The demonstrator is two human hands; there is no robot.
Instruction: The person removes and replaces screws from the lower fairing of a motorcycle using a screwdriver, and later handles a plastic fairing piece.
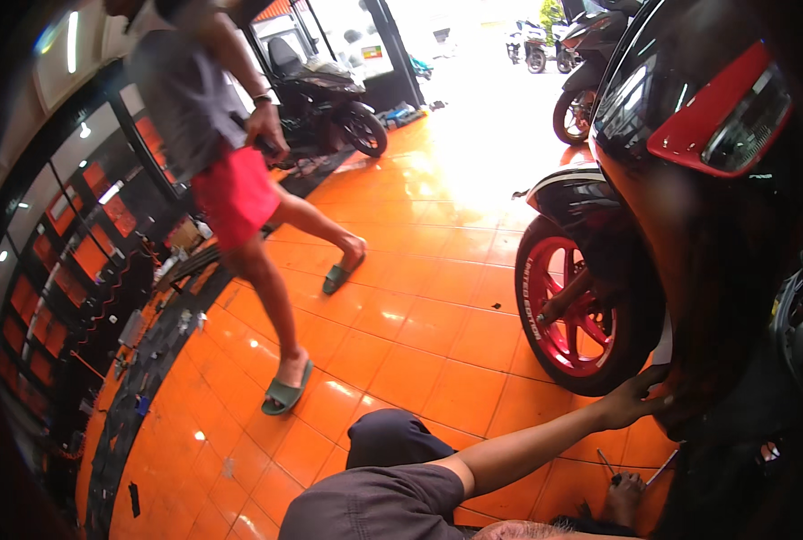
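My left hand (633, 400) reaches across to the dark lower body panel (689, 382) of a black and red scooter, just behind its front wheel (574, 310). Its thumb and fingers are spread around the panel, with the fingertips lost in shadow. Low at the right, close to the orange tiles, my right hand (625, 497) is closed. A thin metal rod (663, 463) slants out of it to the right. Another slender rod (605, 462) points up to the left; whether the two belong to one tool I cannot tell.
A person in red shorts (235, 198) and green sandals walks on the orange tiled floor (401, 351) at left. Parked behind them is a dark scooter (325, 103). Another scooter (584, 99) stands at the back right. Small parts lie along the dark strip (158, 355).
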